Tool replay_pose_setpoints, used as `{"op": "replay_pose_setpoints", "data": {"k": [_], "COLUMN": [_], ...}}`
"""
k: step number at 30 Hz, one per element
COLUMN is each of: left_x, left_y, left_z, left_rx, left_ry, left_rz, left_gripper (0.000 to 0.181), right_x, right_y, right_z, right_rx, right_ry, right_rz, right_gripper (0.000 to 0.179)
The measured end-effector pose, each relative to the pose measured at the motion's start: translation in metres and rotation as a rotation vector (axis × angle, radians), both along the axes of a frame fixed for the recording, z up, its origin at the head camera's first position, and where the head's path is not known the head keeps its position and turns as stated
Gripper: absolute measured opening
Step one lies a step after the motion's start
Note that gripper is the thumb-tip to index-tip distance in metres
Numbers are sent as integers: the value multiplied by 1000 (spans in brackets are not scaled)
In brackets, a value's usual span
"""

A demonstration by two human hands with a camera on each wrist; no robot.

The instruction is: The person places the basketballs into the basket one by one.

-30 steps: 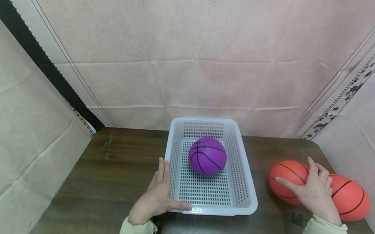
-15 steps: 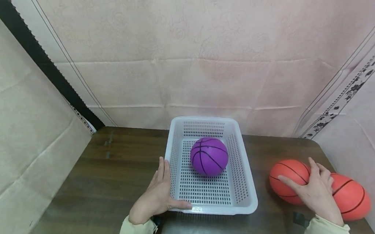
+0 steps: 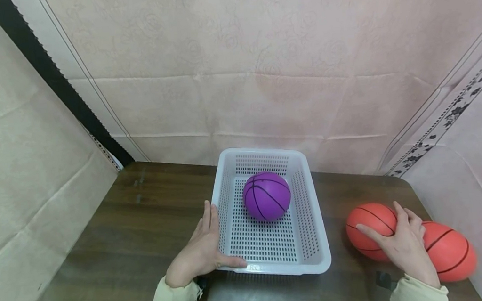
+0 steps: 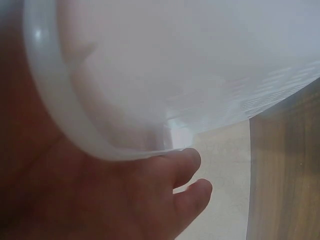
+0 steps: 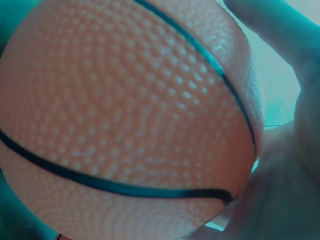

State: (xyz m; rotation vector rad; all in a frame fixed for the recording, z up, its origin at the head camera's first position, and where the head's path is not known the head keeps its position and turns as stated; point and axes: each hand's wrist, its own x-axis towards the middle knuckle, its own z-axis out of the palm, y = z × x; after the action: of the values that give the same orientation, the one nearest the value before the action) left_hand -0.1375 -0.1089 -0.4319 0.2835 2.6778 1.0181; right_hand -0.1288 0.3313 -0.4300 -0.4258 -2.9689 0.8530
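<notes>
In the head view a white perforated plastic basket (image 3: 271, 272) stands on the table with a purple toy basketball (image 3: 267, 196) inside it. My left hand (image 3: 201, 255) rests at the basket's near left corner, fingers straight along the outer wall and thumb along the front rim. The left wrist view shows the palm against the basket's rim (image 4: 52, 85). At the right, my right hand (image 3: 406, 246) grips an orange toy basketball (image 3: 370, 230), thumb on the near side and fingers over the far side. A second orange toy basketball (image 3: 449, 252) lies just right of this hand.
The dark wooden table (image 3: 145, 233) ends at a fabric-covered wall (image 3: 260, 73) behind the basket. Similar fabric hangs at the left and right sides. A small dark patch (image 3: 385, 279) is on the table by the right sleeve.
The purple basketball has rocked slightly in the basket, first right, then back and away from me. Both hands have stayed nearly still, the right one around its orange basketball.
</notes>
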Motion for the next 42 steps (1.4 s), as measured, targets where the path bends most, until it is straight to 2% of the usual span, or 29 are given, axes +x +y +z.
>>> {"op": "replay_pose_setpoints", "data": {"k": [12, 42], "left_x": [0, 0], "left_y": [0, 1], "left_z": [0, -3], "left_rx": [5, 16], "left_ry": [-1, -4], "left_rz": [4, 23], "left_gripper": [153, 154], "right_x": [-1, -3], "right_y": [1, -5], "right_z": [-3, -3], "right_rx": [15, 32], "right_ry": [-30, -22], "right_rz": [5, -8], "right_gripper": [120, 118]}}
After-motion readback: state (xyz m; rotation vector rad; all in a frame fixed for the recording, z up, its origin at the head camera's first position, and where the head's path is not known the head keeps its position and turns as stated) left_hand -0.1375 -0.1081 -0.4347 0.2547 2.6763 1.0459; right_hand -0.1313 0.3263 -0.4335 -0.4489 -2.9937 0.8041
